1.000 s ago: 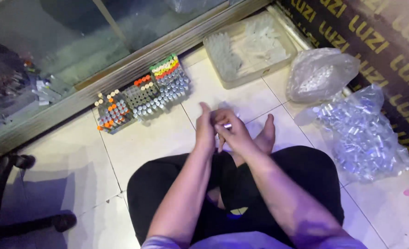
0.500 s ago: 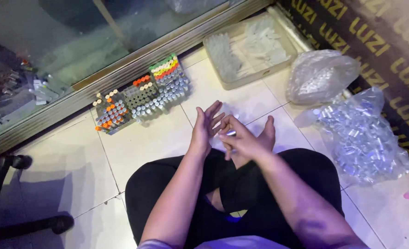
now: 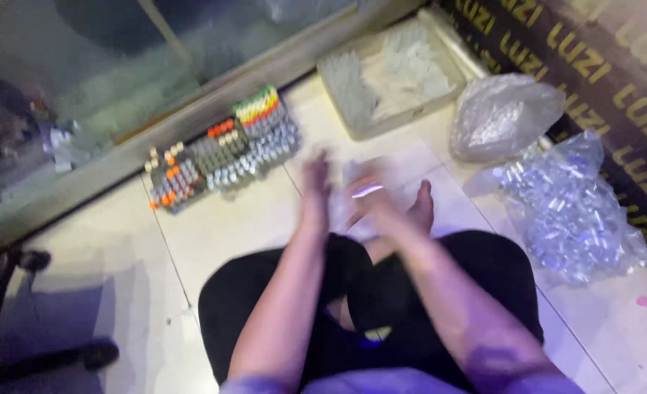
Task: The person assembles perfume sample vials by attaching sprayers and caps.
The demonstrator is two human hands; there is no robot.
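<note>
Both hands meet above the crossed legs: the left hand [image 3: 315,191] is raised, fingers up, and the right hand [image 3: 373,204] pinches a small pale tube [image 3: 367,190], though blur hides the left's grip. Around them lies a tiled floor [image 3: 221,226] with a tray of vials [image 3: 225,149].

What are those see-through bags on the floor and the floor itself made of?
The bags look like thin clear plastic film: glossy, crinkled, with small shiny pieces showing through. A second bag is cloudier but has the same wrinkled sheen. The floor looks like glazed ceramic tile: pale and smooth, with straight dark joint lines, though the blur leaves that unsure.
</note>
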